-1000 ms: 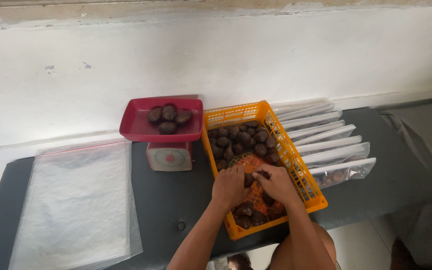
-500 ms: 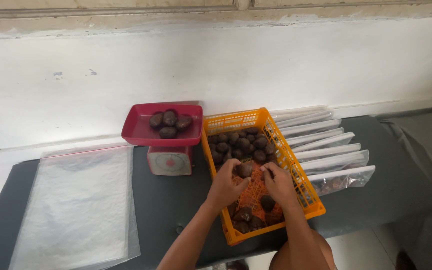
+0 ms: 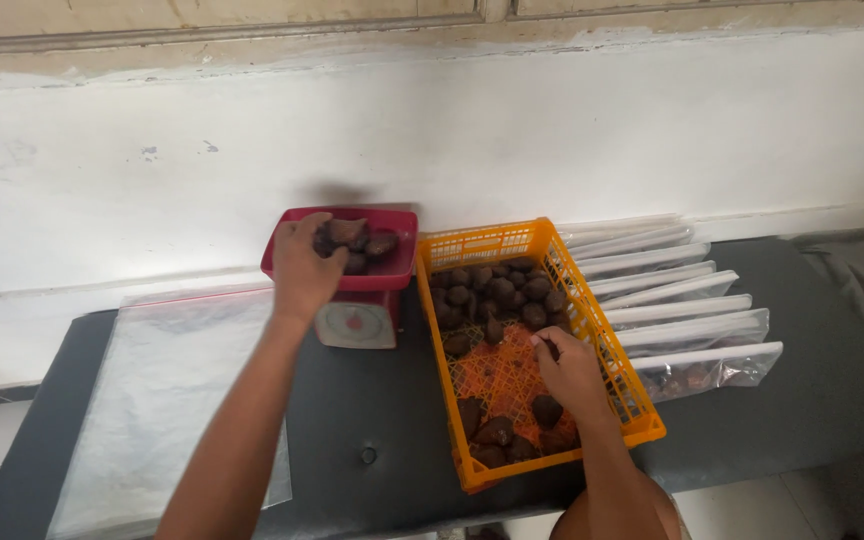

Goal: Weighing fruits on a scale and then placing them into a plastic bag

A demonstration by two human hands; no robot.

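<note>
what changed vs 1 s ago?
Left hand left the orange basket, went up-left to the red scale tray, and is over the dark fruits there; whether it holds one I cannot tell. Right hand stayed in the basket, one fruit at its fingertips. Scale, plastic sheet and bags unchanged.

Dark brown, rounded fruits (image 3: 497, 300) fill the far end of an orange slotted basket (image 3: 620, 375) on a dark table, a few more at its near end – others piled in a red scale tray (image 3: 395, 270).
</note>
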